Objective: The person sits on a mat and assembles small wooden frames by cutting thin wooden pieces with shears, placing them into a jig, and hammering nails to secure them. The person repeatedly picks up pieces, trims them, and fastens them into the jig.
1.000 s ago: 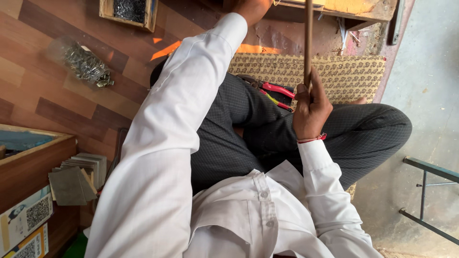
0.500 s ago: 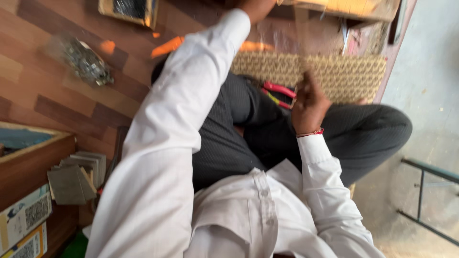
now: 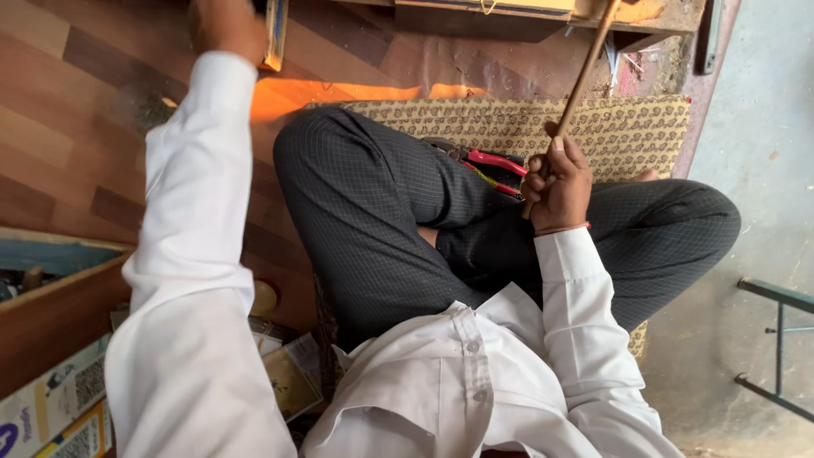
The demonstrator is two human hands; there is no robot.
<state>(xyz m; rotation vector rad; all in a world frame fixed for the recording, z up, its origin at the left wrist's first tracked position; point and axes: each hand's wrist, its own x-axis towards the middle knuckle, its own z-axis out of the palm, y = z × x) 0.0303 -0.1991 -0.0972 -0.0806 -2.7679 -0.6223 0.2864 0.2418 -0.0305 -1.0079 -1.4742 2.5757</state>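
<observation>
Brown wooden stick (image 3: 579,83) sits gripped in our right hand (image 3: 559,182); our left hand (image 3: 225,25), blurred, we cannot tell.

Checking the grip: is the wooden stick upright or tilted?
Tilted: the wooden stick slants up and right from the right hand closed around its lower end.

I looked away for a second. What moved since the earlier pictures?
The stick in the right hand was upright; now it leans, its top tipped to the right. The left hand stays stretched out to the wooden frame at the top, and the camera view has shifted. The right hand keeps its grip on the stick, the legs stay crossed on the mat, and the red pliers lie where they were.
</observation>
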